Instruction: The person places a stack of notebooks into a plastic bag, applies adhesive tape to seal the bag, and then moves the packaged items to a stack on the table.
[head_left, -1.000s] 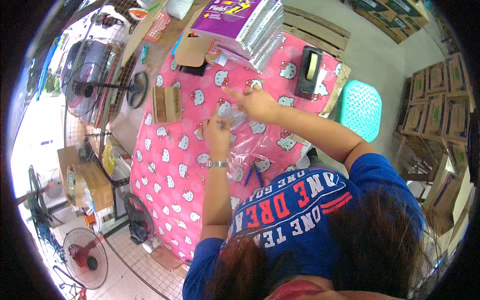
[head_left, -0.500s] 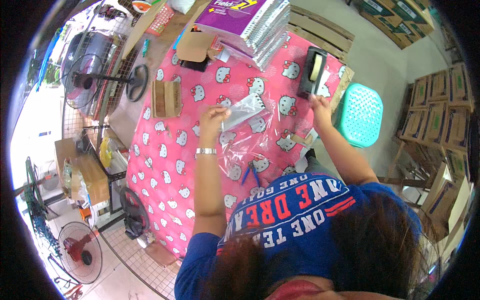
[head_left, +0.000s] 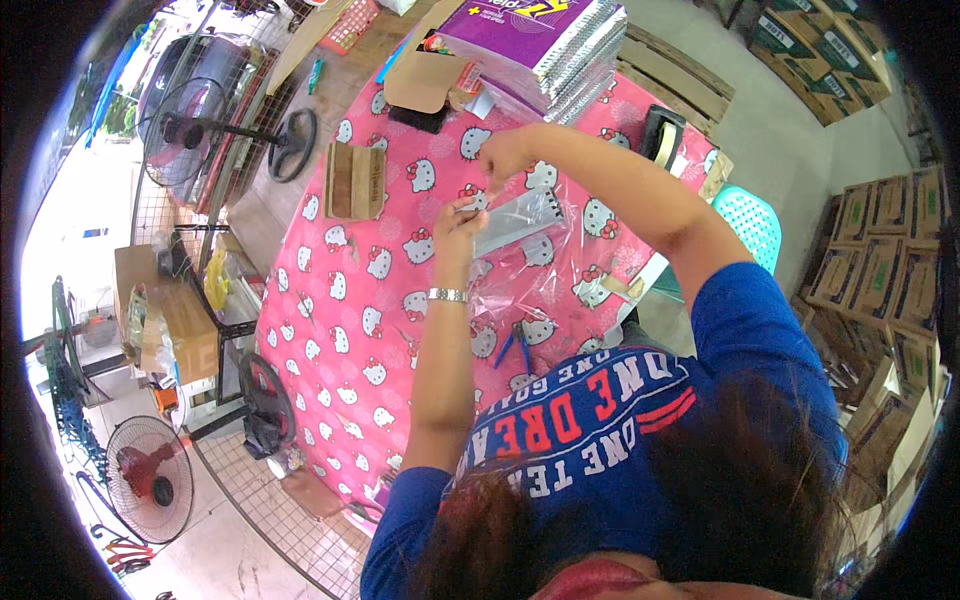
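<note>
My left hand (head_left: 460,228) grips one end of a small spiral-bound notebook (head_left: 515,222) inside a clear plastic bag (head_left: 530,275). The notebook's dark coil shows at the end away from my fingers, and loose film spreads below it on the table. My right hand (head_left: 508,158) is just above the left, its fingers pinched and pointing down at the bag's held end. Whatever sits in that pinch is too small to make out. A black tape dispenser (head_left: 660,135) with a pale roll stands to the right, behind my right arm. Blue-handled pliers (head_left: 515,345) lie near my body.
The table has a pink patterned cover (head_left: 340,390). Stacked purple spiral books (head_left: 530,45) stand at the far side, beside an open cardboard box (head_left: 420,80). A brown cardboard piece (head_left: 355,182) lies at left. A turquoise stool (head_left: 752,228) is at right; fans (head_left: 150,480) stand at left.
My right hand has gone from the tape dispenser's near end, across to the left, to beside my left fingers. My left hand keeps its grip on the bagged notebook. The whole view has shifted slightly.
</note>
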